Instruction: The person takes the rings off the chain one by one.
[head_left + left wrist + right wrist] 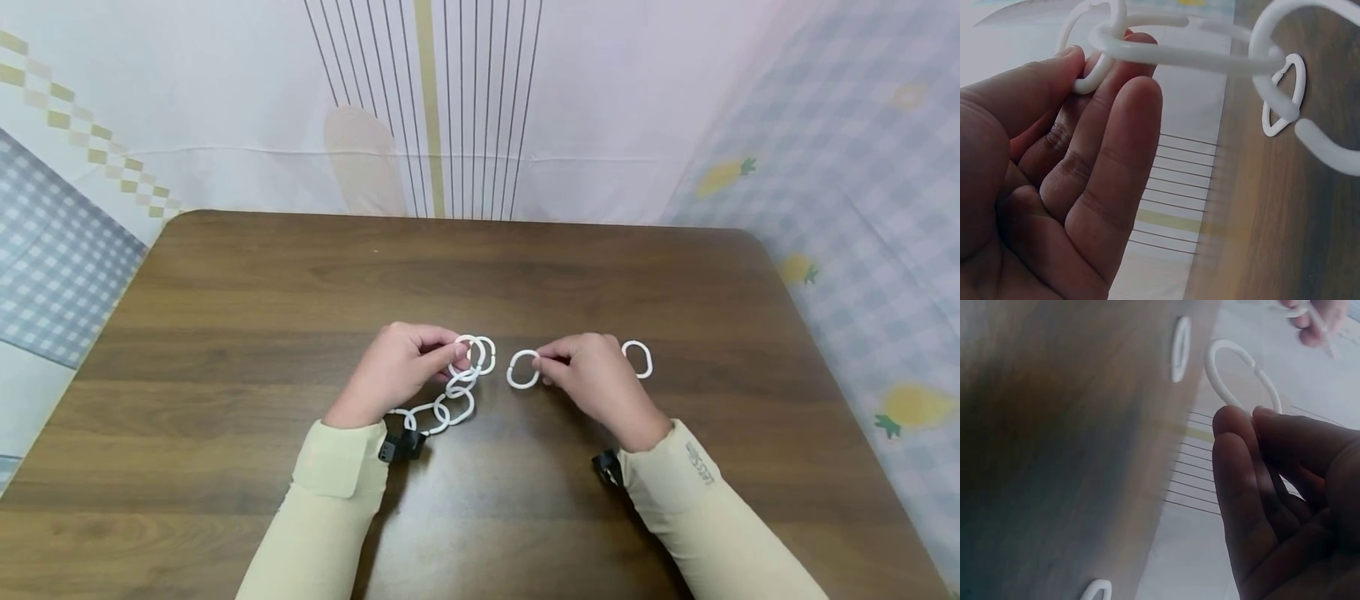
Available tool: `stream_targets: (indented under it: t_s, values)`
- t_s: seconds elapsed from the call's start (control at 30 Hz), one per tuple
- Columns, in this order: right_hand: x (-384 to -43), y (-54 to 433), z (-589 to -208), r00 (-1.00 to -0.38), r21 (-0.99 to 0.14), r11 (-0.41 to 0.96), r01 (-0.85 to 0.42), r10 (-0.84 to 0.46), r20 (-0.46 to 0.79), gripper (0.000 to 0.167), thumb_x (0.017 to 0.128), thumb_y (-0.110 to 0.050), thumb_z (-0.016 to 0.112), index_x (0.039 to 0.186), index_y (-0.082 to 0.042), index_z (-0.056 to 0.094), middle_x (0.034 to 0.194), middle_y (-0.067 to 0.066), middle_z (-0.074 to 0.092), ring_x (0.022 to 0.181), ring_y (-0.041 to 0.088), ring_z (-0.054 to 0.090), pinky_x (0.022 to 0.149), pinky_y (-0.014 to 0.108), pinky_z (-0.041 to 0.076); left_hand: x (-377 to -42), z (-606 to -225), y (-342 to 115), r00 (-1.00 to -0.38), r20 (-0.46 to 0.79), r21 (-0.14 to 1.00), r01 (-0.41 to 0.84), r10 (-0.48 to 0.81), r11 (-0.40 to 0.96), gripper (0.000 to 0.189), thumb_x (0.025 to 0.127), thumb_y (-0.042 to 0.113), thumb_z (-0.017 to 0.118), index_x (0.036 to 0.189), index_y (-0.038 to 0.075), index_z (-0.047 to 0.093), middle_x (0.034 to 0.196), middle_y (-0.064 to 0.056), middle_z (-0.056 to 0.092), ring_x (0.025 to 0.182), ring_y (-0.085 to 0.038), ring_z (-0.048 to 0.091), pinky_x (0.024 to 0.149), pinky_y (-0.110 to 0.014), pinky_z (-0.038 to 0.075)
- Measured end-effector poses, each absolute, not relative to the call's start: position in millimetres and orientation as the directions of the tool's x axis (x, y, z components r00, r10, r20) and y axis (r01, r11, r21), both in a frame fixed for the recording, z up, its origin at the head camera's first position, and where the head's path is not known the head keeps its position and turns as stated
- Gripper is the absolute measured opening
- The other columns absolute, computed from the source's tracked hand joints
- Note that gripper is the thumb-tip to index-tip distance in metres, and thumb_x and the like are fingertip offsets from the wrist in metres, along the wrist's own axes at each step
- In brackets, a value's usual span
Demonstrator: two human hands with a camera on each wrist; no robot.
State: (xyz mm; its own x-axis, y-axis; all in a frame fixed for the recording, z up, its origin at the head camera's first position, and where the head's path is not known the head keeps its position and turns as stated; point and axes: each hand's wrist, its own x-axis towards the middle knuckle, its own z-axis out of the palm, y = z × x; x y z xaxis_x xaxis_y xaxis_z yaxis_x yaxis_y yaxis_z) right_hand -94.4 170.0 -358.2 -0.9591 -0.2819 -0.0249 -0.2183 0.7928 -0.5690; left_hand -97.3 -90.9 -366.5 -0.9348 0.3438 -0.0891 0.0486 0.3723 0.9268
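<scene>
Left to right come the chain (462, 377), one ring (511, 372), the right hand (600, 379), another ring (649, 360).

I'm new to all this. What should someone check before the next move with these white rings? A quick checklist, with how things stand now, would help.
1. Left hand holding the chain: ok, pinching it.
2. Right hand holding a single ring: ok, pinched.
3. Single ring's split free of the fingers: ok, visible in the right wrist view.
4. Single ring joined to the chain: not ok, they are apart.
5. Split wide enough for a link: cannot tell.
6. Loose ring near the right hand: ok.
</scene>
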Motion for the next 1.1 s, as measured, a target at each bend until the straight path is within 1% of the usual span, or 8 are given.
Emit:
stream_targets:
  t_s: [0.13,0.27,0.37,0.53,0.7,0.8,0.93,1.1]
  values:
    - [-109.3,169.5,-361.4,-0.951,-0.572,0.808,-0.138,-0.27,-0.152,0.012,0.094,-0.02,0.071,0.095,-0.013,0.081,0.065,-0.009,0.068,0.065,0.007,0.064,0.068,0.032,0.051,-97.1,-365.4,-88.5,-0.936,-0.085,0.925,0.054,0.341,0.376,0.016,0.097,0.018,0.068,0.1,0.006,0.078,0.082,0.001,0.073,0.071,-0.013,0.071,0.072,-0.031,0.059]
    - [-124.4,167.9,-363.1,-0.925,-0.617,0.787,-0.015,-0.246,-0.291,0.011,0.094,-0.017,0.071,0.095,-0.01,0.08,0.068,-0.003,0.071,0.064,0.011,0.067,0.063,0.03,0.055,-97.7,-364.6,-86.2,-0.935,-0.08,0.922,0.062,0.344,0.383,0.016,0.097,0.019,0.068,0.098,0.007,0.078,0.082,0.001,0.073,0.071,-0.014,0.071,0.072,-0.034,0.06]
    - [-134.4,164.9,-364.4,-0.907,-0.629,0.776,0.032,-0.241,-0.344,0.011,0.093,-0.013,0.071,0.094,-0.006,0.079,0.069,0.001,0.071,0.063,0.013,0.068,0.061,0.028,0.056,-98.1,-364.5,-84.6,-0.933,-0.088,0.92,0.058,0.349,0.387,0.016,0.097,0.019,0.068,0.097,0.007,0.078,0.081,0.001,0.073,0.071,-0.013,0.071,0.073,-0.035,0.06]
    - [-145.0,160.1,-369.3,-0.9,-0.597,0.802,0.03,-0.239,-0.366,0.011,0.092,-0.012,0.071,0.092,-0.005,0.079,0.066,0.003,0.07,0.059,0.013,0.067,0.058,0.025,0.054,-97.6,-364.5,-82.9,-0.935,-0.098,0.916,0.05,0.342,0.399,0.016,0.097,0.02,0.068,0.097,0.008,0.079,0.081,0.002,0.073,0.071,-0.012,0.07,0.074,-0.037,0.06]
    - [-149.8,159.6,-373.0,-0.904,-0.557,0.83,0.023,-0.22,-0.366,0.009,0.09,-0.012,0.072,0.087,-0.008,0.08,0.061,0.001,0.069,0.055,0.012,0.065,0.057,0.025,0.052,-97.7,-364.0,-80.5,-0.935,-0.089,0.916,0.058,0.342,0.398,0.016,0.097,0.019,0.068,0.098,0.007,0.079,0.081,0.002,0.073,0.07,-0.013,0.07,0.072,-0.033,0.059]
    - [-151.9,160.4,-375.1,-0.907,-0.545,0.838,0.016,-0.217,-0.361,0.009,0.089,-0.013,0.073,0.084,-0.009,0.079,0.061,0.001,0.068,0.054,0.012,0.064,0.057,0.025,0.052,-98.3,-363.8,-79.1,-0.935,-0.083,0.912,0.067,0.343,0.404,0.016,0.097,0.019,0.068,0.096,0.007,0.079,0.08,0.003,0.072,0.072,-0.016,0.071,0.072,-0.034,0.059]
    - [-154.6,161.5,-377.4,-0.914,-0.54,0.841,0.017,-0.206,-0.349,0.01,0.088,-0.014,0.074,0.08,-0.009,0.078,0.06,0.0,0.068,0.053,0.011,0.064,0.057,0.025,0.052,-99.4,-363.6,-77.0,-0.935,-0.084,0.915,0.065,0.345,0.399,0.016,0.097,0.019,0.068,0.097,0.007,0.079,0.08,0.003,0.072,0.075,-0.022,0.071,0.075,-0.04,0.059]
    - [-157.2,162.0,-378.7,-0.917,-0.532,0.846,0.027,-0.191,-0.351,0.012,0.088,-0.015,0.075,0.078,-0.009,0.076,0.06,0.0,0.067,0.052,0.011,0.063,0.056,0.025,0.051,-100.0,-364.1,-76.0,-0.935,-0.089,0.914,0.06,0.342,0.401,0.014,0.097,0.019,0.068,0.096,0.01,0.079,0.08,0.003,0.073,0.076,-0.026,0.072,0.076,-0.042,0.059]
